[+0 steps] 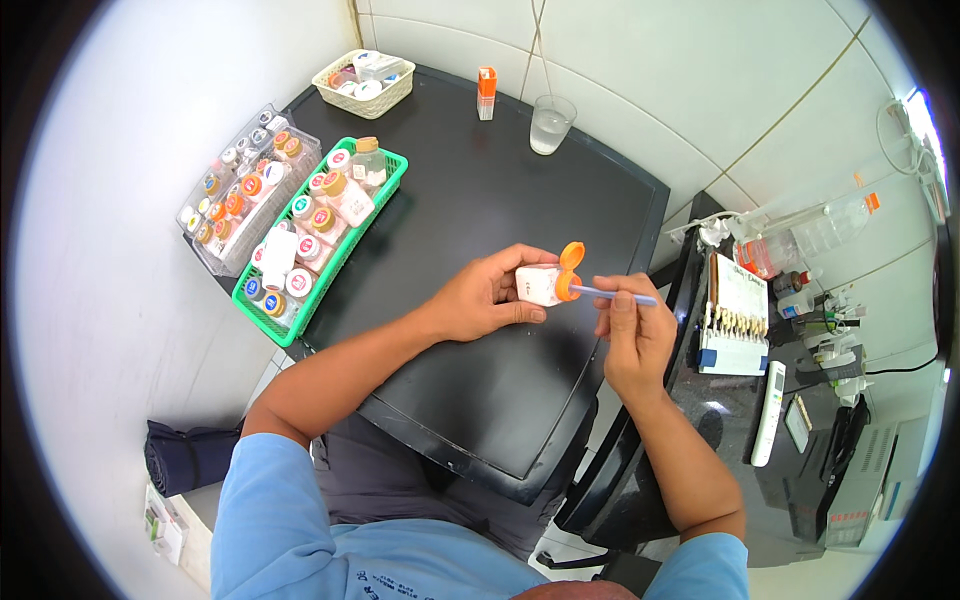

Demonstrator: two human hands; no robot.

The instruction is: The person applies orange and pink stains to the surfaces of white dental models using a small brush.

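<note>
My left hand (485, 297) is closed around a small clear bottle of whitish powder (538, 286), tilted so that its mouth faces right. Its orange flip cap (571, 256) stands raised on the hinge. Between the fingers of my right hand (637, 335) is a slim light-purple stick (625, 296). The stick's far end reaches to the bottle's orange neck; whether its tip is inside cannot be made out. Both hands are above the black table (450, 200).
A green basket (385, 205) of capped bottles and a clear rack (270, 190) of jars stand left. Behind are a cream basket (385, 100), an orange-and-white box (486, 95) and a cup of liquid (550, 128). Right, a dark counter carries a shade guide (735, 325) and a white remote (768, 415).
</note>
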